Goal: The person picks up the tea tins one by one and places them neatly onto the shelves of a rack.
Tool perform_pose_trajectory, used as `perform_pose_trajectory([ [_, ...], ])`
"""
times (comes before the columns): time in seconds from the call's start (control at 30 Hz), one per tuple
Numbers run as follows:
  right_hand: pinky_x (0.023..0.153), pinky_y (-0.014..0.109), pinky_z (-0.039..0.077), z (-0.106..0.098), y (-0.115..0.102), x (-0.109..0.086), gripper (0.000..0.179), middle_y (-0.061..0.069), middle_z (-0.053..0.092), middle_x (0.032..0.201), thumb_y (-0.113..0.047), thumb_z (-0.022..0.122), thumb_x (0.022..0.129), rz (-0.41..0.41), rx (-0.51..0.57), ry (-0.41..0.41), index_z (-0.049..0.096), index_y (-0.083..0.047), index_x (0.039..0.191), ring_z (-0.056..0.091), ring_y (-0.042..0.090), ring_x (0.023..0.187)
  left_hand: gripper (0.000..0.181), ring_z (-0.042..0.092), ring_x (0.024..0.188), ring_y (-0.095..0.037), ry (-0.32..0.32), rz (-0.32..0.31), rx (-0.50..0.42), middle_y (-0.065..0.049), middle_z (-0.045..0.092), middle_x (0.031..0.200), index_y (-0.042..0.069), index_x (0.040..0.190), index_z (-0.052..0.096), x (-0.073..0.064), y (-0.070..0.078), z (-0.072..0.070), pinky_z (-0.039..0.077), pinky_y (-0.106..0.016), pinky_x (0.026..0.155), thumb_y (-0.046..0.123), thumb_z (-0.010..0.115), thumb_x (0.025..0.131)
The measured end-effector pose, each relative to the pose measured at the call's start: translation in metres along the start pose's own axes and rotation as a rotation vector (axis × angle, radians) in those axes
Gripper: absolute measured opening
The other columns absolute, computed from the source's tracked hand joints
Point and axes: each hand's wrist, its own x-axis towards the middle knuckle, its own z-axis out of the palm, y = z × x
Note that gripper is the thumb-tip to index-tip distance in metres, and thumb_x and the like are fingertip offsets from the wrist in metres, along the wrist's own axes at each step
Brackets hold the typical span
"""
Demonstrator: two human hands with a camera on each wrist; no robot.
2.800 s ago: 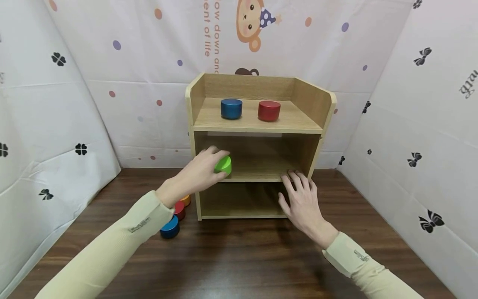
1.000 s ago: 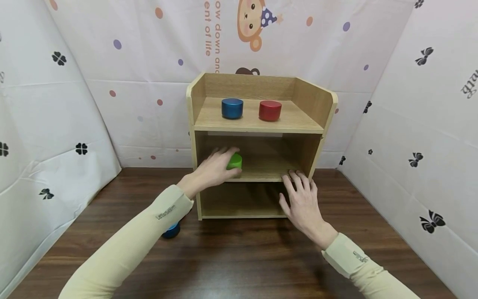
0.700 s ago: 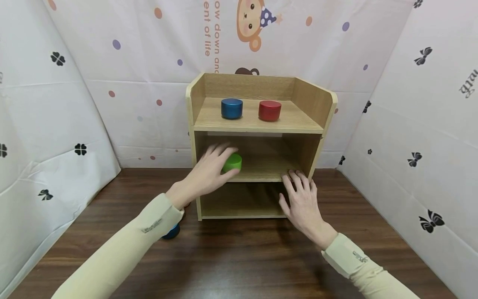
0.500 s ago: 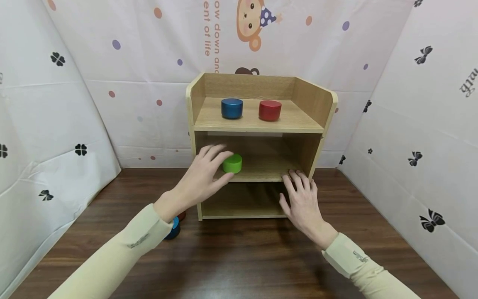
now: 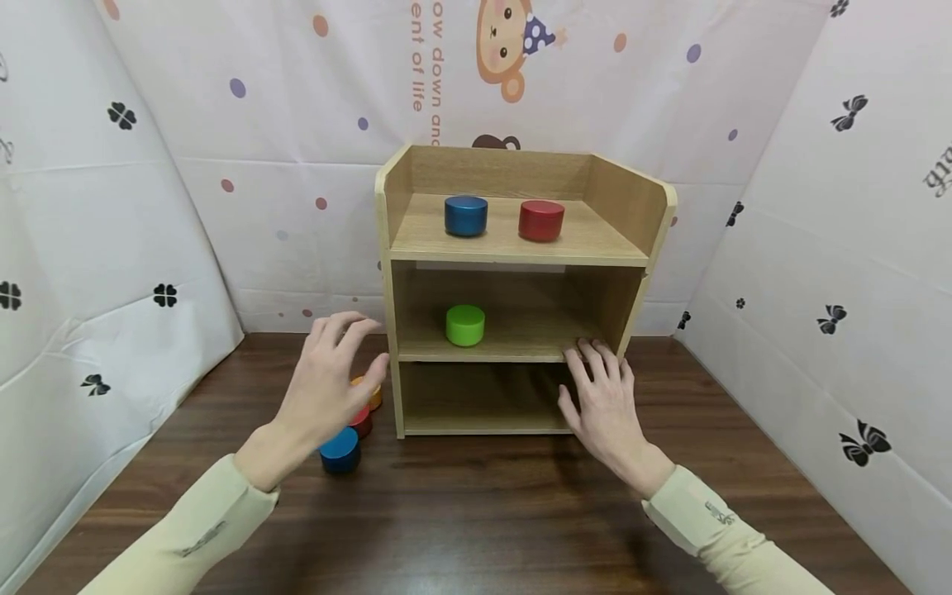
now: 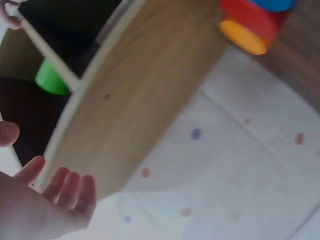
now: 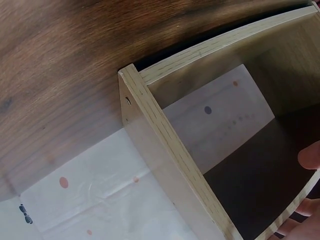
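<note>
My left hand (image 5: pixel 323 380) hangs in the air left of the wooden shelf (image 5: pixel 518 259), fingers spread in a loose curve and holding nothing. Below and beside it, an orange cylinder (image 5: pixel 369 395), a red cylinder (image 5: pixel 362 423) and a blue cylinder (image 5: pixel 340 451) stand in a row on the table; the hand partly covers the orange and red ones. A short green cylinder (image 5: pixel 465 326) stands on the left of the middle shelf board. My right hand (image 5: pixel 606 405) rests its fingers over that board's front edge at the right, thumb lower and apart.
On the top board stand a second blue cylinder (image 5: pixel 466 216) and, to its right, a second red cylinder (image 5: pixel 541 221). The top board has raised sides and a back panel. White printed cloth (image 5: pixel 283 207) hangs behind and on both sides of the dark wooden table (image 5: pixel 476 512).
My left hand set the green cylinder on the middle board, let go, then drew back leftward out of the shelf. The row of cylinders came back into view. My right hand kept its place.
</note>
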Motion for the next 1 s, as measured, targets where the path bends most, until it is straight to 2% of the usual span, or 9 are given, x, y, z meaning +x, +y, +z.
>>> perform_pose_trajectory([
  [0.1, 0.088, 0.069, 0.038, 0.001, 0.0, 0.0, 0.05, 0.02, 0.054, 0.13, -0.022, 0.061, 0.083, 0.004, 0.002, -0.005, 0.054, -0.006, 0.13, 0.046, 0.042, 0.123, 0.034, 0.047, 0.101, -0.03, -0.099, -0.083, 0.034, -0.013, 0.055, 0.114, 0.006, 0.115, 0.059, -0.014, -0.012, -0.001, 0.041, -0.045, 0.085, 0.017, 0.069, 0.085],
  [0.2, 0.088, 0.069, 0.038, 0.001, -0.001, 0.0, 0.049, 0.02, 0.054, 0.13, -0.023, 0.06, 0.084, 0.006, 0.004, -0.008, 0.054, -0.006, 0.13, 0.046, 0.042, 0.123, 0.039, 0.046, 0.102, -0.032, -0.247, -0.175, 0.073, -0.015, 0.053, 0.116, 0.007, 0.121, 0.056, -0.032, -0.026, -0.001, 0.044, -0.048, 0.084, 0.022, 0.068, 0.086],
  [0.3, 0.089, 0.069, 0.038, 0.001, -0.002, 0.0, 0.048, 0.02, 0.054, 0.13, -0.023, 0.059, 0.084, 0.007, 0.005, -0.007, 0.055, -0.006, 0.129, 0.047, 0.042, 0.123, 0.048, 0.046, 0.103, -0.034, -0.401, -0.241, 0.103, -0.018, 0.051, 0.12, 0.008, 0.128, 0.051, -0.051, -0.04, 0.0, 0.047, -0.05, 0.083, 0.029, 0.067, 0.088],
  [0.43, 0.089, 0.068, 0.038, 0.0, -0.002, 0.0, 0.048, 0.02, 0.054, 0.13, -0.022, 0.059, 0.084, 0.005, 0.006, -0.007, 0.055, -0.006, 0.129, 0.047, 0.042, 0.123, 0.058, 0.049, 0.103, -0.034, -0.555, -0.256, 0.086, -0.02, 0.052, 0.121, 0.007, 0.133, 0.05, -0.07, -0.052, 0.002, 0.052, -0.049, 0.08, 0.033, 0.071, 0.086],
  [0.57, 0.089, 0.068, 0.038, 0.0, -0.001, 0.001, 0.047, 0.021, 0.054, 0.13, -0.022, 0.058, 0.085, 0.006, 0.008, -0.008, 0.055, -0.006, 0.129, 0.046, 0.042, 0.122, 0.061, 0.052, 0.101, -0.032, -0.672, -0.237, 0.04, -0.019, 0.053, 0.118, 0.007, 0.132, 0.052, -0.079, -0.059, 0.004, 0.054, -0.049, 0.077, 0.032, 0.075, 0.082],
  [0.7, 0.09, 0.067, 0.038, 0.0, 0.0, 0.002, 0.048, 0.021, 0.054, 0.129, -0.022, 0.059, 0.084, 0.006, 0.004, -0.008, 0.054, -0.006, 0.129, 0.046, 0.042, 0.122, 0.059, 0.054, 0.099, -0.028, -0.754, -0.257, 0.007, -0.017, 0.052, 0.117, 0.008, 0.129, 0.054, -0.082, -0.064, 0.008, 0.054, -0.05, 0.081, 0.033, 0.077, 0.079],
  [0.8, 0.089, 0.067, 0.038, 0.0, 0.0, 0.001, 0.049, 0.021, 0.054, 0.129, -0.021, 0.061, 0.083, 0.003, 0.002, -0.007, 0.054, -0.005, 0.129, 0.046, 0.042, 0.122, 0.059, 0.057, 0.097, -0.025, -0.786, -0.277, -0.005, -0.016, 0.052, 0.117, 0.009, 0.127, 0.055, -0.085, -0.066, 0.01, 0.054, -0.049, 0.084, 0.032, 0.079, 0.078],
  [1.0, 0.089, 0.067, 0.038, 0.001, 0.0, 0.001, 0.049, 0.02, 0.053, 0.13, -0.021, 0.059, 0.084, 0.003, 0.004, -0.01, 0.054, -0.006, 0.13, 0.046, 0.041, 0.122, 0.056, 0.057, 0.087, -0.019, -0.776, -0.274, -0.018, -0.014, 0.05, 0.114, 0.009, 0.125, 0.056, -0.088, -0.067, 0.015, 0.056, -0.043, 0.08, 0.027, 0.08, 0.077],
])
